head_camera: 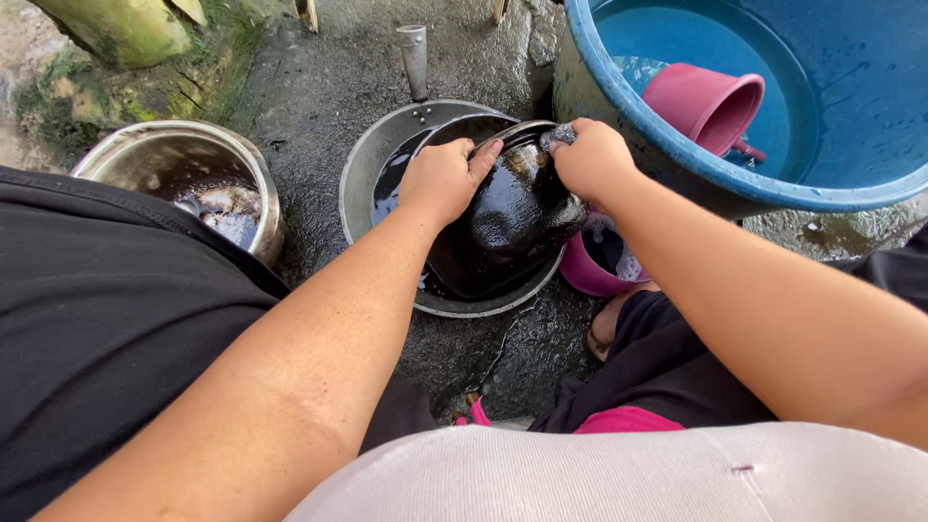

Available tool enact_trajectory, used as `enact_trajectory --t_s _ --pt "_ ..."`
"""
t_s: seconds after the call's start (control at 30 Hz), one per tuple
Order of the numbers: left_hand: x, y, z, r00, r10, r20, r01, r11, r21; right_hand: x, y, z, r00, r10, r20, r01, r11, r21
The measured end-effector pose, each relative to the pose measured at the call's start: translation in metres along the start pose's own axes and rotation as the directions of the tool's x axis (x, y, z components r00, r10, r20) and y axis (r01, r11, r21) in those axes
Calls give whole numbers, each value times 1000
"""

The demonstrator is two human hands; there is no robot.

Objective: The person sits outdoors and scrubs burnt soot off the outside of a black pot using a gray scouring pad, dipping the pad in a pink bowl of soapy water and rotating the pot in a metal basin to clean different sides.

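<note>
From my remote seat I log the containers first: a large blue tub (875, 188) at two o'clock holds water with a pink scoop (704, 104) lying on its side in it, mouth toward four o'clock. At nine o'clock a steel pot (253, 174) holds murky water and some pale scraps I cannot identify. Dead centre sits a shallow metal basin (362, 164) on wet concrete ground (309, 87), with a little dark water along its left side. A small pink cup (585, 273) with suds in it stands just beside the basin at four o'clock. Inside the basin a blackened wok (512, 217) is tipped up on edge, sooty underside facing me, its long axis running from twelve toward six o'clock. The left hand (445, 179) grips the wok's upper rim, fingers curled over the edge toward one o'clock, forearm reaching in from seven o'clock. The right hand (592, 159) is clenched around a grey scouring pad (558, 136), pressed against the wok's top right edge, forearm coming in from four o'clock. A metal pipe stub (415, 60) stands upright at twelve o'clock behind the basin.
</note>
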State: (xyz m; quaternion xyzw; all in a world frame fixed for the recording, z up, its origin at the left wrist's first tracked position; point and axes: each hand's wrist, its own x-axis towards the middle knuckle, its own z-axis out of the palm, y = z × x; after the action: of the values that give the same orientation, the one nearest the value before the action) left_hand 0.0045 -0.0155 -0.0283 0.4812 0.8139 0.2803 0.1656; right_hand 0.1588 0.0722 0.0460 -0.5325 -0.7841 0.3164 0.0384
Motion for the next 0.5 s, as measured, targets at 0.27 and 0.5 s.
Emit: enact_trajectory --t_s 0.27,0.5 --pt "4 4 -1 995 -39 96 44 997 -56 3 16 16 648 -696 -309 681 712 -174" --pt "6 7 -2 991 -61 119 72 994 -84 -2 3 9 868 -429 -252 409 903 -129"
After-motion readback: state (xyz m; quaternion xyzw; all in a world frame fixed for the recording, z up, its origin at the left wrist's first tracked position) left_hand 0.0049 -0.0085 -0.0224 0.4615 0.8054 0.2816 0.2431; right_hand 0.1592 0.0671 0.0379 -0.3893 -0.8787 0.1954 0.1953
